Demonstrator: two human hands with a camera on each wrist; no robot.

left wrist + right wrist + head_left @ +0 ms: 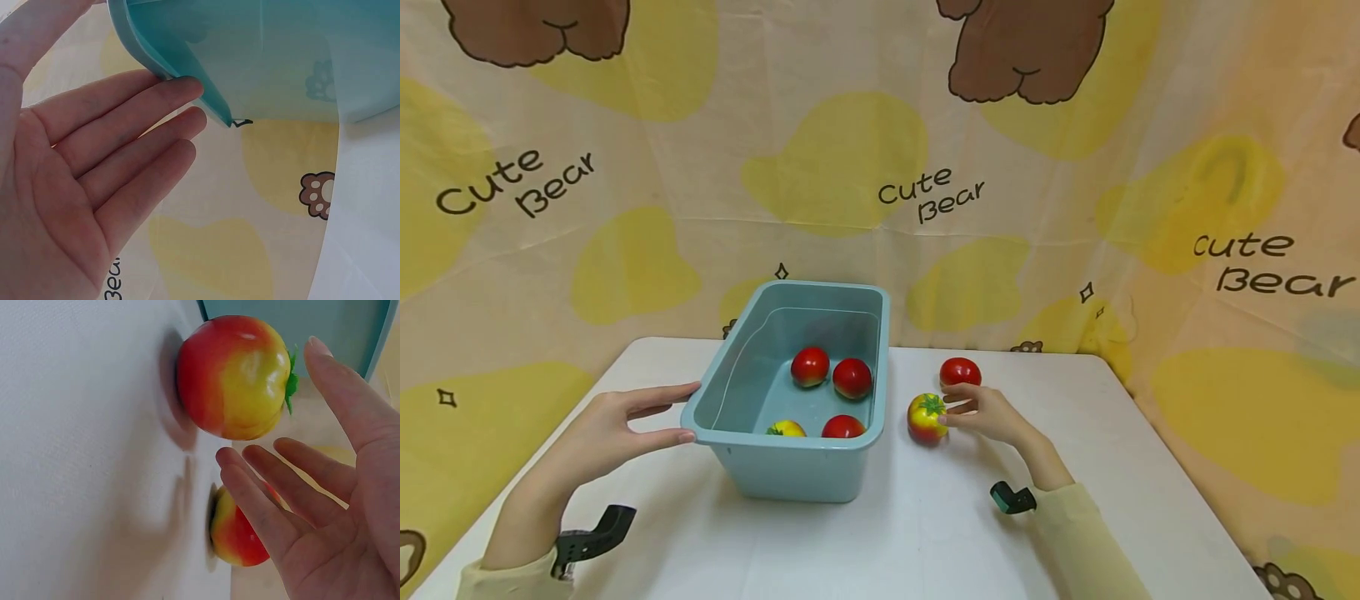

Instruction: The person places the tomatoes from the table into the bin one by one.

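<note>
A blue-green plastic bin (790,471) stands on the white table with several tomatoes inside, among them a red tomato (810,367). My left hand (613,429) touches the rim at the bin's left corner, its fingers nearly straight in the left wrist view. To the right of the bin, a red and yellow tomato (925,421) with a green leafy top rests on the table. Beside it is my right hand (988,415), thumb and fingers spread apart with a gap to the fruit (234,378) in the right wrist view. Another red tomato (960,372) lies behind my right fingers.
A patterned cloth (820,158) with bears and lettering hangs behind the white table (917,533) and along its sides. A dark wrist camera mount (597,535) sits on the left wrist, and another mount (1013,498) is on the right.
</note>
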